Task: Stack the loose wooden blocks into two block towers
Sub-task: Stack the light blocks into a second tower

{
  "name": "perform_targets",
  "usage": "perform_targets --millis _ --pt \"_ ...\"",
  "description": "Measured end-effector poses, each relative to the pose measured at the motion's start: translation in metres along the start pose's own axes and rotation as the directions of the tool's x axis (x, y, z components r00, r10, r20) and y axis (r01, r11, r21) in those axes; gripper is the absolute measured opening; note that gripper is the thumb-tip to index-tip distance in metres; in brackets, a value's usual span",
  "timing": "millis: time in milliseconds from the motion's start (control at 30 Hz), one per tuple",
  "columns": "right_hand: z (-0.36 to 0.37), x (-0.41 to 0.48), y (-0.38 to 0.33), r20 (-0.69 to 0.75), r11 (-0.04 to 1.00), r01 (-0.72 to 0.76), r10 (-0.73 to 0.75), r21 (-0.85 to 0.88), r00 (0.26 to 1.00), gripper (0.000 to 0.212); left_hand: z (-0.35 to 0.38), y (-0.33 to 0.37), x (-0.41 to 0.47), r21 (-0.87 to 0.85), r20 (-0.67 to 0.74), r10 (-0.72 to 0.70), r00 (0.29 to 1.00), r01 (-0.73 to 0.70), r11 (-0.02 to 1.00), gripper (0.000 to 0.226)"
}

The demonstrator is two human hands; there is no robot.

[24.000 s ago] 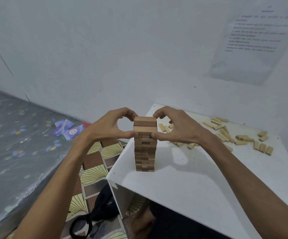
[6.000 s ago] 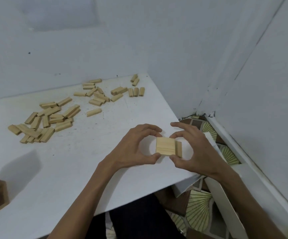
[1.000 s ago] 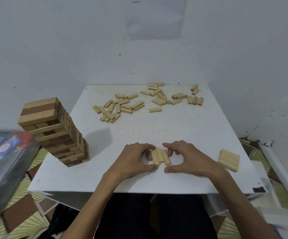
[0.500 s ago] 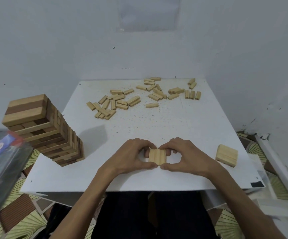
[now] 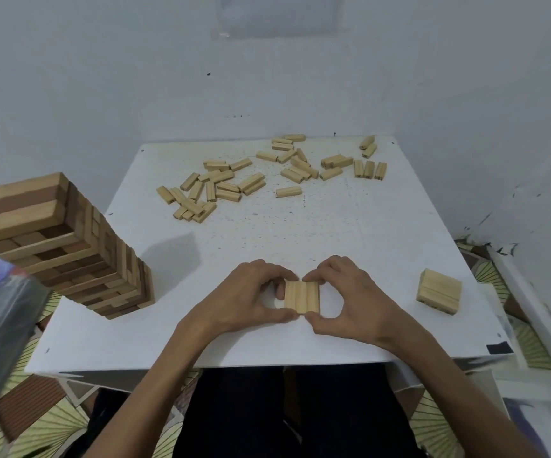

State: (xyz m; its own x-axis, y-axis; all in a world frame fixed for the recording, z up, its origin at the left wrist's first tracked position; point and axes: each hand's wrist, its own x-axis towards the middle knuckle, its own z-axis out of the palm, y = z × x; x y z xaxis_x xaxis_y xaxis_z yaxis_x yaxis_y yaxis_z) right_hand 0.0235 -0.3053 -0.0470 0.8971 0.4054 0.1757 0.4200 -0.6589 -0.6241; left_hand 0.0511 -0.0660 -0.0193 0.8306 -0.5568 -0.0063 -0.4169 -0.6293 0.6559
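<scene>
Hands: my left hand and right hand pinch three pale wooden blocks on the white table. Splayed a second ago, they now sit flush.

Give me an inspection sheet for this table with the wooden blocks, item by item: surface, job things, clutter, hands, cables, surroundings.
Surface: white table, speckled with dark marks; black patch at its near right corner.
Job's things: tall tower near the left edge; short stack near the right edge; loose blocks scattered across the far side; row of three blocks at near centre.
Clutter: blurred grey object at the left, off the table.
Grippers: left hand and right hand both pinch the row of three blocks.
Cables: nothing seen.
Surroundings: white walls, paper sheet on the far wall, patterned floor.
</scene>
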Motion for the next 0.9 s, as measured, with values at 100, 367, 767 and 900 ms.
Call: perform_targets --millis 100,367,767,900 --pt "0.002 -0.002 -0.005 -0.03 1.0 -0.013 0.012 -0.015 0.999 0.05 0.006 -0.001 -0.001 0.01 -0.055 0.042 0.998 -0.042 0.999 0.046" --pt "-0.015 -0.01 -0.009 -0.097 0.995 -0.005 -0.005 -0.102 0.995 0.055 0.014 -0.001 0.006 0.032 -0.186 0.118 0.975 -0.114 0.993 0.054" --pt "-0.078 -0.048 0.023 -0.174 0.972 -0.037 -0.004 -0.231 0.985 0.055 0.039 0.054 0.07 -0.073 -0.05 0.315 0.948 -0.318 0.945 0.055" --pt "-0.098 -0.068 0.045 -0.228 0.976 -0.112 0.068 -0.189 0.971 0.055 0.058 0.074 0.102 -0.101 0.001 0.378 0.926 -0.376 0.921 0.054"
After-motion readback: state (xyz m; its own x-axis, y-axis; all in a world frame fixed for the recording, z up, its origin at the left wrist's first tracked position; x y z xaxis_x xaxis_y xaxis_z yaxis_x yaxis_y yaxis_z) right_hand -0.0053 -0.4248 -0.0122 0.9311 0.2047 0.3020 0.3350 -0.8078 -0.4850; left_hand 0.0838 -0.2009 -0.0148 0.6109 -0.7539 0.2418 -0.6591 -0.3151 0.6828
